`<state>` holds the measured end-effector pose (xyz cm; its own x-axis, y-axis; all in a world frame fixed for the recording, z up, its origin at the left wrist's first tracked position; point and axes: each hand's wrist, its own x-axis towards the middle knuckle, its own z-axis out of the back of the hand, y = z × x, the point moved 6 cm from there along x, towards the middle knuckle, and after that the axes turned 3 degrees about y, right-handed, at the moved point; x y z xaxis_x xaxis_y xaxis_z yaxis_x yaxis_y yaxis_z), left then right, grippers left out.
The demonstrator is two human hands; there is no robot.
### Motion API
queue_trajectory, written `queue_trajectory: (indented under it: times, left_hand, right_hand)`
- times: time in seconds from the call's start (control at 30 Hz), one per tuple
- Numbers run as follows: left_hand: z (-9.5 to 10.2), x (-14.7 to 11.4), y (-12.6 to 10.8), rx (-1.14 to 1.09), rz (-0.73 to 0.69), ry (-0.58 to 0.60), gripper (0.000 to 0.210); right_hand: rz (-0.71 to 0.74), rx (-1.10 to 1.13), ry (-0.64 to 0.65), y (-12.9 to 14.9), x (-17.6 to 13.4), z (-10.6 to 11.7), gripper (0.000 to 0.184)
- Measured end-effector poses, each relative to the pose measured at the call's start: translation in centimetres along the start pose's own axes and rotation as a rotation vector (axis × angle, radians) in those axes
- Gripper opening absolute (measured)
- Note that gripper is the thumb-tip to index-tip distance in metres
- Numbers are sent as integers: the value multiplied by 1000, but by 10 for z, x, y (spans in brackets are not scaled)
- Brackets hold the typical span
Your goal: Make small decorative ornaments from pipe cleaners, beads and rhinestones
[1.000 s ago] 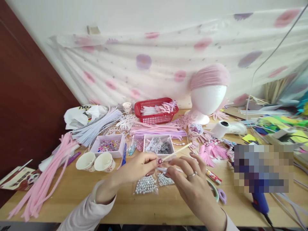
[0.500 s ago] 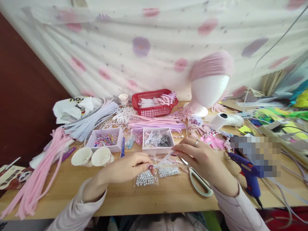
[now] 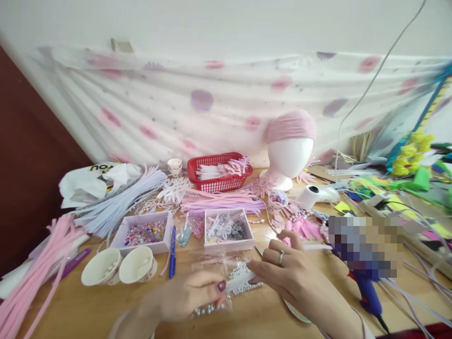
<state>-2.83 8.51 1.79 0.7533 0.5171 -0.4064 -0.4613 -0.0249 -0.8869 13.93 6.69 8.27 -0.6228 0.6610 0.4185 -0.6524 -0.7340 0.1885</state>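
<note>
A pale white ribbon [image 3: 238,281] stretches between my two hands. My left hand [image 3: 192,292], somewhat blurred, pinches one end between thumb and fingers. With its fingers bent, my right hand [image 3: 287,273], a ring on one finger, grips the other end; a white strip [image 3: 318,246] also shows beyond its knuckles. Below the ribbon lies a clear bag of silver-grey pearl beads [image 3: 243,288], and more beads [image 3: 209,309] show partly under my left hand. Pale green-handled scissors [image 3: 298,314] are mostly covered by my right hand.
Two paper cups [image 3: 137,266], a blue pen [image 3: 172,254] and two trinket boxes [image 3: 229,246] stand ahead. Farther back are a red basket [image 3: 219,186] and a foam head [image 3: 290,157]. A blue glue gun [image 3: 367,292] lies right; pink strips [image 3: 38,278] lie left.
The camera view has tilted up, so the hands and table sit lower. My hands have drawn closer together, and the ribbon between them looks shorter and wider.
</note>
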Motion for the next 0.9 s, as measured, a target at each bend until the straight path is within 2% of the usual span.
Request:
queue_trajectory:
  times: [0.07,0.17,0.3,0.4,0.53,0.63,0.67,0.77,0.9]
  left_hand:
    - [-2,-7,11,-39,30,19,57]
    - [7,-29,23,-2,56,-39,66]
    - [44,-73,34,154,228,-289,52]
    - [61,-85,32,180,261,-352,46]
    - [81,-72,22,97,125,-557,43]
    - [110,-65,16,-16,-26,-800,38]
    - [120,-64,11,-7,-87,-848,38]
    - [139,-60,-6,85,-194,-856,36]
    - [143,-59,-37,244,-284,-930,40]
  right_hand:
    - [-3,53,72,-3,-1,-1,32]
    - [-51,115,148,-12,-4,-1,29]
    - [-134,68,54,-27,-9,5,35]
    - [-170,60,5,-32,-10,3,37]
    - [-181,63,9,-31,-13,-1,36]
    - [-163,68,7,-32,-19,1,34]
    - [-159,68,9,-33,-21,2,34]
    - [-179,71,40,-35,-30,1,34]
    - [-271,111,89,-35,-43,-4,35]
